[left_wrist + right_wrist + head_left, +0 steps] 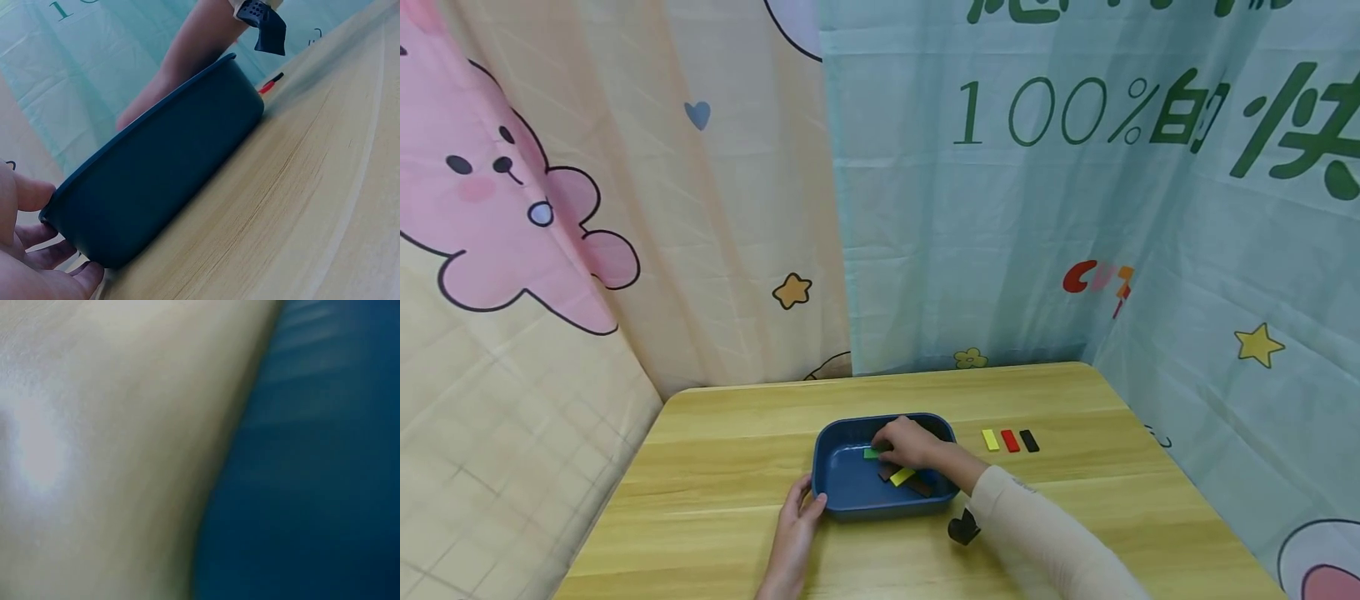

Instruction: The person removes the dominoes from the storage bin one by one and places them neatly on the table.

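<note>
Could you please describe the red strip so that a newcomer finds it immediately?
On the wooden table, find the blue tub. In the head view, a row of three small strips lies to its right. The red strip is the middle one, set apart by colour from the yellow strip at left and the black strip at right.

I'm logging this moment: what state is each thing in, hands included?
Left hand: holding tub's corner
Right hand: inside tub, grip unclear
Tub: upright on table, uncovered
Green piece: in tub, by right hand
Brown pieces: in tub
Inner yellow piece: in tub, among brown pieces
Outer yellow, red, black pieces: on table, in a row
</note>
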A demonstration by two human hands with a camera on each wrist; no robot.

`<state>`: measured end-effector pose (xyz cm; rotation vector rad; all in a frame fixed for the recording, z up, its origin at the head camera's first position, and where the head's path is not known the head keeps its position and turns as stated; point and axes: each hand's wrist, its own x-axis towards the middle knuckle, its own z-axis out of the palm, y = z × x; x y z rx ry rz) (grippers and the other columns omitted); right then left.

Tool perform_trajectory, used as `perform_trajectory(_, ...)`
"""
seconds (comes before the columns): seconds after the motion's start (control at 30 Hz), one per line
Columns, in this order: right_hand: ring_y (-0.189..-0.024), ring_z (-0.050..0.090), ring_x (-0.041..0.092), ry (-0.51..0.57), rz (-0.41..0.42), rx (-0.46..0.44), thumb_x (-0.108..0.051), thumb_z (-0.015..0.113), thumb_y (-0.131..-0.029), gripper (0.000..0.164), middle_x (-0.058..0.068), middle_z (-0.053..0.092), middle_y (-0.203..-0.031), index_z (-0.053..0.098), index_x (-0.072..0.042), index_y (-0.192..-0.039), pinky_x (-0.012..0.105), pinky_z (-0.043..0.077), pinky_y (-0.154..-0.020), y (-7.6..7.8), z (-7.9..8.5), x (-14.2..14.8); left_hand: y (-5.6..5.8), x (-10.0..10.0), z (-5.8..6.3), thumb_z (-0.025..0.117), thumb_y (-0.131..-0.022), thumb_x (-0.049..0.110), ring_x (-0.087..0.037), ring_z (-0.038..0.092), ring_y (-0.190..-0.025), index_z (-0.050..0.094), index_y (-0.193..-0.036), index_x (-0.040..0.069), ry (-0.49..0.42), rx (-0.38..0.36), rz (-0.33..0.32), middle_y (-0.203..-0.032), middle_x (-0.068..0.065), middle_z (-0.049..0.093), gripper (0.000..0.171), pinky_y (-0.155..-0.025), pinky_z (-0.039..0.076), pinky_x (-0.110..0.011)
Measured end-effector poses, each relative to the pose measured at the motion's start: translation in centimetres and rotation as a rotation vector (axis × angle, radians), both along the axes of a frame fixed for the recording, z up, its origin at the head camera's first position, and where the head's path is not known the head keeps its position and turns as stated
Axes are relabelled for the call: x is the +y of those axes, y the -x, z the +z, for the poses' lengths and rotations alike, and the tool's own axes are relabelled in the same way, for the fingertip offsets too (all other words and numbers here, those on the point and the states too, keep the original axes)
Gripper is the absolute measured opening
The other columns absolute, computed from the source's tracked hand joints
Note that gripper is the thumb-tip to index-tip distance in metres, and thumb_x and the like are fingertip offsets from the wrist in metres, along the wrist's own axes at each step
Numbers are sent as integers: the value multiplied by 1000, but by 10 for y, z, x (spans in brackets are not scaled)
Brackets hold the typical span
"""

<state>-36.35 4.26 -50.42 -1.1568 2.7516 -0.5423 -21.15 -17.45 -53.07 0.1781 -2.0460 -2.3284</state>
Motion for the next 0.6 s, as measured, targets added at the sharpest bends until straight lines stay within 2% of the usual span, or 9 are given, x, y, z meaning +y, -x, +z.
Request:
perform_trajectory(0.27, -87, 66, 8, 38, 20, -15, -5, 80, -90, 21, -2, 74, -97, 79, -7, -111, 24, 56, -76, -2, 0, -5, -1, -1, 0, 47, -109, 4, -52, 32, -143, 32, -150, -12, -2, 15, 1, -159, -36, 22, 47, -116, 31, -60)
perform_trajectory(0.43, -78, 61, 4, 41, 54, -19, -5, 79, -91, 15, -7, 70, -87, 80, -10, -105, 22, 53, -71, -3, -1, -3, -1, 0, 0, 47, -109, 4, -53, 31, -143, 32, -151, -12, -6, 4, -3, -159, -36, 23, 48, -116, 31, -60)
perform_trajectory(0.6, -73, 60, 2, 96, 49, -22, -7, 76, -93, 9, -10, 68, -82, 78, -11, -101, 20, 52, -66, -4, -1, 3, -1, 0, 0, 46, -108, 3, -52, 32, -143, 32, -151, -11, -12, -2, -5, -159, -35, 24, 47, -116, 30, -60)
